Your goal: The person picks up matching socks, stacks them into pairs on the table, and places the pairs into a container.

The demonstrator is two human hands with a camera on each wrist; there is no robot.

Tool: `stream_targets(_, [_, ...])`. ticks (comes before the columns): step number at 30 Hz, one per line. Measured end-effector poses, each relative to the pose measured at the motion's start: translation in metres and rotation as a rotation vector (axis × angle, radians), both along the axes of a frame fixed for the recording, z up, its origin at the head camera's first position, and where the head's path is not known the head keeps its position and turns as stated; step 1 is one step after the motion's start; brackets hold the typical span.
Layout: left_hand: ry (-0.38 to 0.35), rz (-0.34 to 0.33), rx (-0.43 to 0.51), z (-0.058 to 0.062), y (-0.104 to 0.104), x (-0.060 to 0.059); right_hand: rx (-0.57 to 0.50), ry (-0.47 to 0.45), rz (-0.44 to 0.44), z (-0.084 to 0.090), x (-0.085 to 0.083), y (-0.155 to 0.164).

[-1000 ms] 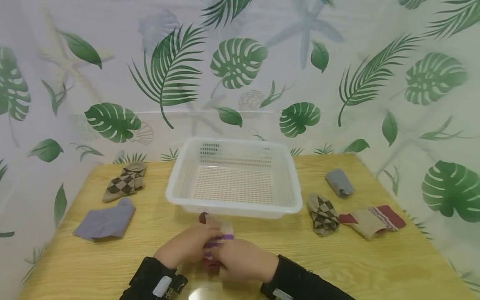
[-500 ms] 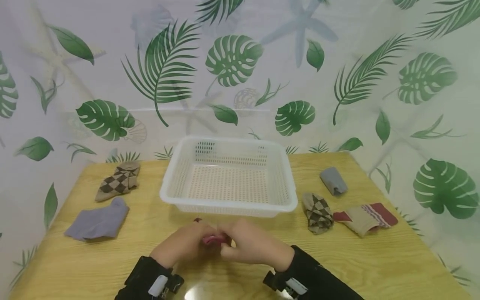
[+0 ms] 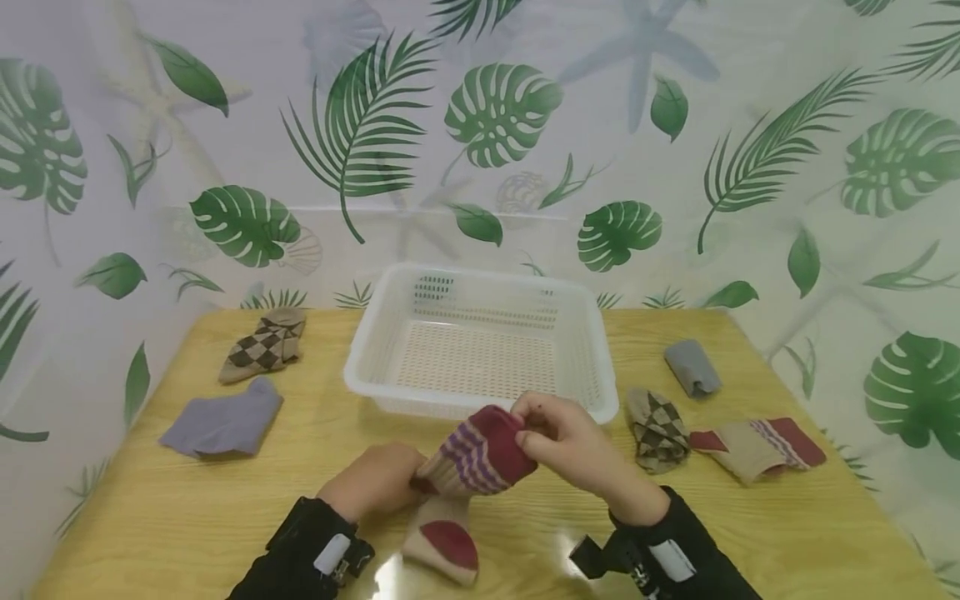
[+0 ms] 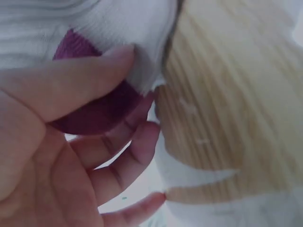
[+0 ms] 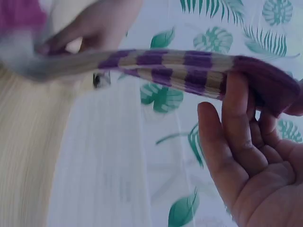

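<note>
Over table [image 3: 675,517] — striped sock [image 3: 480,454] pinched between both hands' fingertips [image 3: 528,417].

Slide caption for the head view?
Both hands, left hand and right hand, hold a striped sock before a white basket.

My left hand [image 3: 378,483] sits low at frame centre, thumb and fingers pinched closed. My right hand [image 3: 572,440] is raised just right of centre, fingertips [image 3: 531,414] pinched. Both forearms enter from the bottom edge.

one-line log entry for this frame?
left hand: holds sock | right hand: pinches cuff | basket: behind, no sock inside
</note>
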State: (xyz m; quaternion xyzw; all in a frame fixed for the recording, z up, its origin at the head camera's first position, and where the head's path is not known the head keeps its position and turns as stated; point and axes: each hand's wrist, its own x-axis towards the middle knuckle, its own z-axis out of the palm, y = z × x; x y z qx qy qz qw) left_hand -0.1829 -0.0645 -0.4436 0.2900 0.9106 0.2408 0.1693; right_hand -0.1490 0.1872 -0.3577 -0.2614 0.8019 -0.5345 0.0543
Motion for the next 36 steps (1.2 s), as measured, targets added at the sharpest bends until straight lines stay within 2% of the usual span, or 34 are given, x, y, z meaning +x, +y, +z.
stream_targets(4, [-0.032, 0.041, 0.017, 0.000, -0.004, -0.002, 0.104, -0.059, -0.137, -0.004, -0.004, 0.025])
stream_targets(10, [0.059, 0.041, -0.029, 0.000, -0.009, -0.004, 0.475, -0.048, -0.254, -0.030, -0.003, 0.046])
stream_targets(13, [0.074, 0.064, -0.030, -0.002, -0.010, -0.005, 0.634, -0.054, -0.290, -0.044, -0.004, 0.049])
stream_targets(16, [0.068, 0.101, -0.014, -0.004, -0.009, -0.007, 0.709, -0.102, -0.312, -0.057, -0.008, 0.050])
stream_targets(20, [0.071, 0.134, -0.018, -0.003, -0.010, -0.008, 0.750, -0.160, -0.326, -0.069, -0.014, 0.055])
stream_targets(25, [0.090, 0.163, -0.075, 0.004, -0.013, -0.003, 0.863, -0.159, -0.315, -0.077, -0.017, 0.061])
stream_targets(28, [0.086, 0.166, -0.094, 0.008, -0.013, 0.004, 0.980, -0.070, -0.302, -0.074, -0.014, 0.058])
stream_targets(30, [0.103, 0.139, -0.100, 0.011, -0.013, 0.010, 1.029, 0.036, -0.280, -0.069, -0.010, 0.054])
stream_targets(32, [0.128, 0.085, -0.093, 0.015, -0.012, 0.018, 1.048, 0.195, -0.218, -0.066, -0.006, 0.049])
stream_targets(36, [0.195, -0.066, -0.080, 0.021, -0.008, 0.038, 0.984, 0.527, -0.049, -0.065, 0.000, 0.039])
